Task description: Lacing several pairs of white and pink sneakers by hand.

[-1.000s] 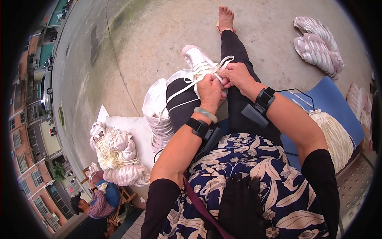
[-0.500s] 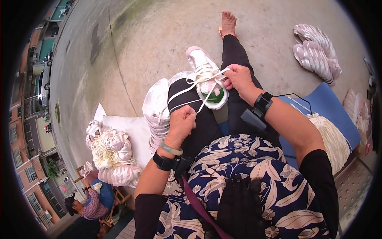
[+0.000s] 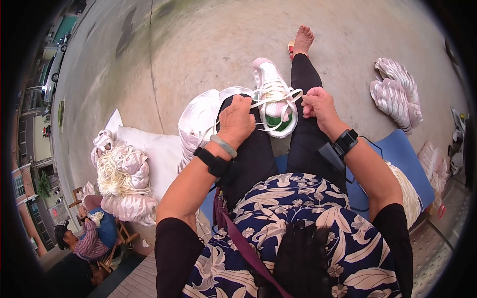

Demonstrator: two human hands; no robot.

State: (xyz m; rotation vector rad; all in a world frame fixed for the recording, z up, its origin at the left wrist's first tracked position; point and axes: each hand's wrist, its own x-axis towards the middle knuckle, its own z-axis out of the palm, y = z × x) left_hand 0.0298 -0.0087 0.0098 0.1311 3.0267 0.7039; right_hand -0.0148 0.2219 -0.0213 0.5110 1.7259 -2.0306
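Observation:
A white and pale pink sneaker (image 3: pixel 270 73) with a green patch inside its heel rests between my knees, toe pointing away from me. White shoelace (image 3: pixel 294 93) runs through its eyelets and forms loops over the tongue. To the left of the shoe, my left hand (image 3: pixel 236 119) is closed on a lace, its fingertips partly hidden by the back of the hand. On the other side my right hand (image 3: pixel 319 106) pinches a lace loop between thumb and forefinger. A loose lace end hangs below my left hand toward the thigh.
Nested white shoe pieces (image 3: pixel 191 121) stand against my left leg. Farther left lie bundled laces (image 3: pixel 117 174) and pink-white shoe parts. Another pile (image 3: pixel 396 94) sits on the concrete at right. A blue board (image 3: pixel 405 154) is by my right arm. A person (image 3: pixel 89 238) sits at lower left.
My left hand has moved forward, up beside the shoe's opening. The laces between the hands now lie closer over the tongue, with a loop at the right hand. The view has shifted slightly.

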